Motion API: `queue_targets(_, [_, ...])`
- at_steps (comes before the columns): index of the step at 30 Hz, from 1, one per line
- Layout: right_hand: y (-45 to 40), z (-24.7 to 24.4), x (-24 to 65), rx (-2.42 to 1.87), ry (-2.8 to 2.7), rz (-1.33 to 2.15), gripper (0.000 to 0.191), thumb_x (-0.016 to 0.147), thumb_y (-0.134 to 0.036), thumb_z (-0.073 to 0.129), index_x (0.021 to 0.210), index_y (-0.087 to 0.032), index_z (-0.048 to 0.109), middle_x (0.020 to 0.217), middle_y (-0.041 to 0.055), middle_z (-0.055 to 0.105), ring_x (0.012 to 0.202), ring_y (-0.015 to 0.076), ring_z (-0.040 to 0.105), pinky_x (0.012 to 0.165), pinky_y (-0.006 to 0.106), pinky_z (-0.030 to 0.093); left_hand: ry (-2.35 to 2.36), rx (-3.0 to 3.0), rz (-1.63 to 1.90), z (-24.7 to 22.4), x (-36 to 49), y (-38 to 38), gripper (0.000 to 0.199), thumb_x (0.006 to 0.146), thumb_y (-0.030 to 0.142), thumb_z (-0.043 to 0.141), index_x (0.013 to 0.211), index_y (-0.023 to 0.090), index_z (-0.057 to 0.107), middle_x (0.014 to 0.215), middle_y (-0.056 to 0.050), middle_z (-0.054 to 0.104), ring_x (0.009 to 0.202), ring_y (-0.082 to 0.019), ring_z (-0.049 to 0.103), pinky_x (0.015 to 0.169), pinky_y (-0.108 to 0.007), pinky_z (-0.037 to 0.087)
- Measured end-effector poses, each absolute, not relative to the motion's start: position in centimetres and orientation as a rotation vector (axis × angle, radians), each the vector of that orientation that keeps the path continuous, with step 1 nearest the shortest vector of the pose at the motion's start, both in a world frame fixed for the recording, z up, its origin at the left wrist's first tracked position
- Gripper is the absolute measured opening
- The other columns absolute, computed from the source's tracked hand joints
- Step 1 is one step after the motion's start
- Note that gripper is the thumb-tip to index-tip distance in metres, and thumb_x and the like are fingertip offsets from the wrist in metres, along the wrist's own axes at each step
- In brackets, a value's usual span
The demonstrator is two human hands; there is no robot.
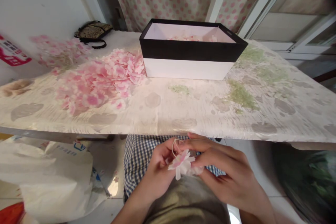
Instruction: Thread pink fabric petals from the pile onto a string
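Note:
Above my lap, just in front of the table edge, both hands meet around a pale pink and white artificial flower [181, 162]. My left hand [161, 168] grips it from the left, fingers curled. From the right, my right hand [227, 168] closes on its petals, fingers bent over it. A thin cream loop [173, 147] of stem or string rises between the hands. Fingertips partly hide where the loop joins the flower. On the table, a large heap of pink flower petals [91, 84] lies to the left.
A black and white box [190, 50] with pink blossoms inside stands at the back of the table [157, 112]. Green sprigs [241, 94] lie to the right, a small bag [94, 29] back left. White plastic bags [52, 178] sit below left, a dark bag [307, 178] below right.

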State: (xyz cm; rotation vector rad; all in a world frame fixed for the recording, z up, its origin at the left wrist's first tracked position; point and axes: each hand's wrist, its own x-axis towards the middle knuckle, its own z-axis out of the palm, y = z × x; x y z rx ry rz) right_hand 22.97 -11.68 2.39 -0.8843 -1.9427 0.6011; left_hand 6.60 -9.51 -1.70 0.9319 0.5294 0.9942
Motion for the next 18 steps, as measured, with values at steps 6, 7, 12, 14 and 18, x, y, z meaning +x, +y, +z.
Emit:
queue_targets(6, [-11.3,1.9,23.0,-0.828,-1.958,0.571,0.03,0.081,0.008,0.048,0.088,-0.02,0.055,0.118,0.0039,0.066,0.11,0.0171,0.063,0.107,0.042,0.048,0.527,0.932,0.984,-1.7,7.1,-9.5,0.021,0.08,0.027,0.071,0.07,0.017,0.056,0.065,0.003,0.047,0.058,-0.008,0.037,0.057,-0.018,0.035])
queue_targets(7, [-11.2,1.8,22.9,-0.81,-1.953,0.573,0.03,0.082,0.008,0.048,0.09,-0.02,0.056,0.119,0.0044,0.065,0.111,0.0176,0.062,0.106,0.043,0.048,0.555,0.949,0.995,-1.6,7.0,-9.5,0.022,0.079,0.027,0.071,0.069,0.017,0.055,0.064,0.004,0.046,0.058,-0.008,0.037,0.056,-0.018,0.035])
queue_targets(12, [-10.2,1.6,23.4,-0.757,-1.908,0.641,0.026,0.085,0.0,0.058,0.1,-0.02,0.059,0.125,0.0067,0.061,0.117,0.0214,0.058,0.103,0.042,0.05,0.793,1.254,1.043,0.0,4.8,-8.1,0.023,0.079,0.023,0.069,0.064,0.017,0.052,0.061,0.004,0.049,0.057,-0.01,0.045,0.054,-0.02,0.037])
queue_targets(14, [-9.0,2.0,24.0,-0.862,-1.843,0.578,0.024,0.086,-0.003,0.06,0.102,-0.02,0.06,0.119,0.0061,0.063,0.113,0.0205,0.06,0.096,0.036,0.053,0.975,1.531,1.126,0.9,3.5,-6.6,0.015,0.081,0.019,0.066,0.068,0.018,0.058,0.065,0.002,0.055,0.062,-0.011,0.052,0.058,-0.021,0.04])
queue_targets(18, [-5.1,2.5,24.6,-1.28,-1.877,0.227,0.018,0.088,-0.003,0.056,0.096,-0.017,0.064,0.099,0.0045,0.065,0.093,0.0183,0.064,0.082,0.032,0.053,1.388,2.158,1.339,2.0,2.1,-2.6,0.01,0.085,0.014,0.059,0.079,0.018,0.065,0.069,0.001,0.061,0.062,-0.012,0.054,0.06,-0.023,0.041])
